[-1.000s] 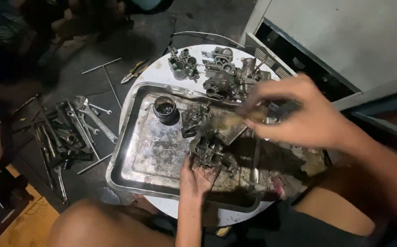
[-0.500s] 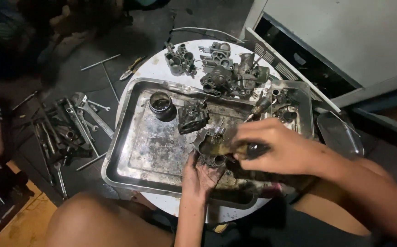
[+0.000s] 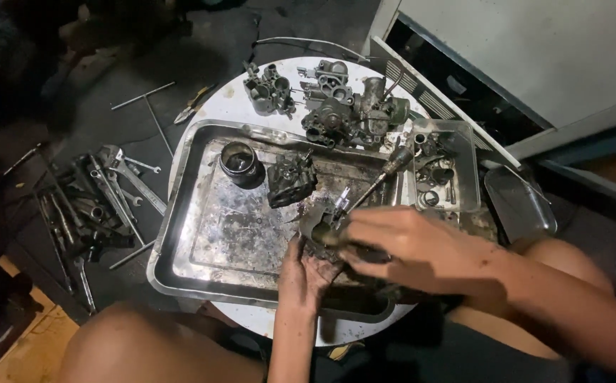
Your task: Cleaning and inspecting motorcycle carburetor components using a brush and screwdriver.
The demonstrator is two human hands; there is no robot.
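Landmark: we take the metal tray (image 3: 201,245) on the round white desk (image 3: 212,117) as our reference.
Left hand: our left hand (image 3: 306,273) sits over the tray's near edge, palm up, fingers curled under a dark, greasy carburetor part (image 3: 320,234); the grip is cupping it from below.
Right hand: our right hand (image 3: 411,248) comes in from the tray's right side, fingers pressed together on a screwdriver (image 3: 375,186).
Key relation: the part lies just left of our right hand and directly above the left palm; the screwdriver's long axis slants from the part up toward the tray's far right corner, tip end at the part. The left hand is nearer.
In the tray: a dark cup (image 3: 240,163) near the far left corner, a carburetor body (image 3: 291,179) just right of it.
Beyond the tray: more carburetors (image 3: 350,113).
Right of the tray: a clear box (image 3: 468,167) of small parts.
Left of the tray: wrenches (image 3: 102,198) on the floor.
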